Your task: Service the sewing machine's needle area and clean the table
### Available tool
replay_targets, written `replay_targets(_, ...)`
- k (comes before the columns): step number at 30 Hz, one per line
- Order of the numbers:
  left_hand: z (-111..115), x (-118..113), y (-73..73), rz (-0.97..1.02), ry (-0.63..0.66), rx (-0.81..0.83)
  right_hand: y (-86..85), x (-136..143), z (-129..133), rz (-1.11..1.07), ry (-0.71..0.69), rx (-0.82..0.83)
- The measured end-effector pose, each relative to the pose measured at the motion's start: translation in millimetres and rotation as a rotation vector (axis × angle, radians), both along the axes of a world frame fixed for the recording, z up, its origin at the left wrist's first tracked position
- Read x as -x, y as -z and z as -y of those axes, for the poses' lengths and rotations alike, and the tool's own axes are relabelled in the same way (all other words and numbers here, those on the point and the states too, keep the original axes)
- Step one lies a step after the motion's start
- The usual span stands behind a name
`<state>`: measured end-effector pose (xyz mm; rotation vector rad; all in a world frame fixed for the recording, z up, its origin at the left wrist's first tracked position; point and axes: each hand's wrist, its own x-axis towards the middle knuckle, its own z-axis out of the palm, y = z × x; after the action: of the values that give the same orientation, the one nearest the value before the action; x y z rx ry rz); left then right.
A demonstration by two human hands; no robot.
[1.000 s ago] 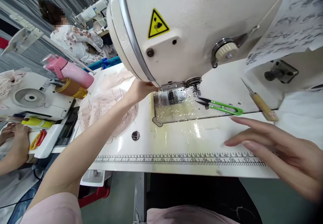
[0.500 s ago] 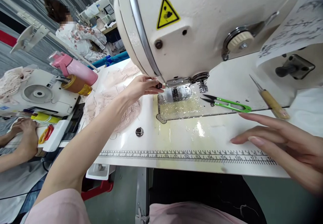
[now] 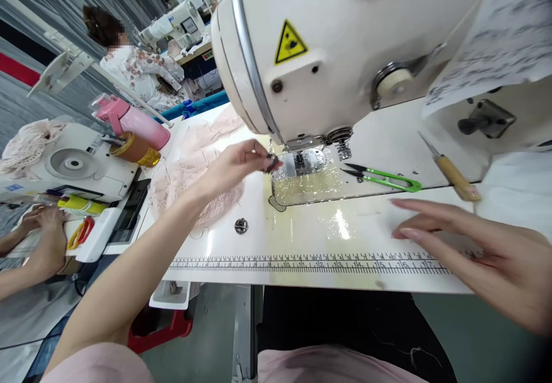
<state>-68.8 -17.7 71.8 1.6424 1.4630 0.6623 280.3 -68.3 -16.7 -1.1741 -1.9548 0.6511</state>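
A: What is gripped by the left hand point(image 3: 248, 161)?
B: A small dark part point(image 3: 271, 163) is pinched at the fingertips. The grip is closed on it, and much of it is covered by the fingers, so its full shape cannot be told.

A: Where is that part held?
B: Beside the metal plate point(image 3: 304, 161), below the lower end of the machine head point(image 3: 310, 43). Whether the table point(image 3: 362, 228) is touched by it cannot be told.

A: And how is the right hand point(image 3: 478, 251) held?
B: Open and empty, with the fingers loosely bent and parted from one another. The thumb is brought near a fingertip, but no object is pinched there. Whether the table is touched cannot be told.

A: What is found near the open hand?
B: The green snips point(image 3: 386, 179) are laid just beyond its fingertips, with their blades pointed toward the pinched part. The awl point(image 3: 455, 176) is placed beyond its fingers too, with its wooden handle nearer the hand than its metal tip.

A: And around the closed grip?
B: Pale pink lace point(image 3: 190, 190) is spread beside and partly behind the left forearm. A round metal piece point(image 3: 241, 226) is set on the table, nearer the wearer than the grip. A ruler strip point(image 3: 319, 265) is seen along the table's near edge, below both hands.
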Motion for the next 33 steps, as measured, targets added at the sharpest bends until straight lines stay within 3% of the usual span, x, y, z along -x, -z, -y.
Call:
replay_targets(2, 31.3, -9.9, -4.7, -0.149, 0.172, -0.104, -11.2, 15.3, 1.4, -0.126, -0.077, 0.071)
replay_targets(5, 75.7, -23.8, -4.4, -0.307, 0.469, -0.344, -24.0, 46.8, 5.1, -0.291, -0.153, 0.312)
replay_targets(8, 103.5, -32.6, -0.9, -0.347, 0.569, -0.508, -27.1, 73.2, 9.1, -0.421, -0.307, 0.564)
replay_targets(11, 115.2, -36.1, -0.6, -0.35, 0.545, -0.498, -25.8, 85.4, 15.4, -0.568, -0.417, 0.692)
replay_targets(14, 120.2, -34.9, -1.8, -0.291, 0.477, -0.395, -26.7, 88.1, 21.7, -0.641, -0.457, 0.701)
replay_targets(21, 130.5, -28.1, -0.1, -0.099, 0.359, -0.198, -35.6, 90.5, 27.6, -0.691, -0.432, 0.748)
replay_targets(33, 137.6, -27.3, 2.1, 0.019, 0.28, -0.064, -43.9, 96.7, 30.2, -0.663, -0.398, 0.674)
